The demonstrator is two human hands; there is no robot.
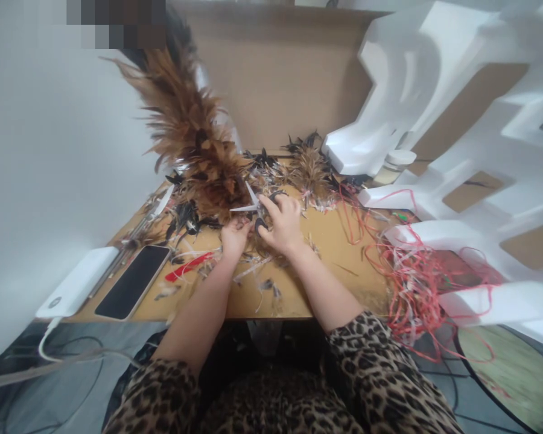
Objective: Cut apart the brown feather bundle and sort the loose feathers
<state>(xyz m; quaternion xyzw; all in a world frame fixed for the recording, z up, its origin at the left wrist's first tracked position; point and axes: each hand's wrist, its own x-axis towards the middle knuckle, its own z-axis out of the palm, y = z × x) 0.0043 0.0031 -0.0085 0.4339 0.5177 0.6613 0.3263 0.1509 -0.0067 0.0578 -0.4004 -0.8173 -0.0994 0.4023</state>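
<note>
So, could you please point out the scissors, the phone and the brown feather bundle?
Scissors [256,206]: head view, where the blades meet.
Phone [133,282]: head view, on its dark screen.
Brown feather bundle [193,134]: head view, mid-length feathers.

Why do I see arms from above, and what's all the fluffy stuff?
There's no robot here: the camera sits on someone's head, looking forward and down at their bare arms. The right hand holds scissors with the blades spread. The left hand is pinched near the bottom of a tall bunch of brown feathers; what it pinches is too small to tell. On the table lie feather scraps, a dark-screened phone, a red strip and, at the right, tangled pink-red string.
</note>
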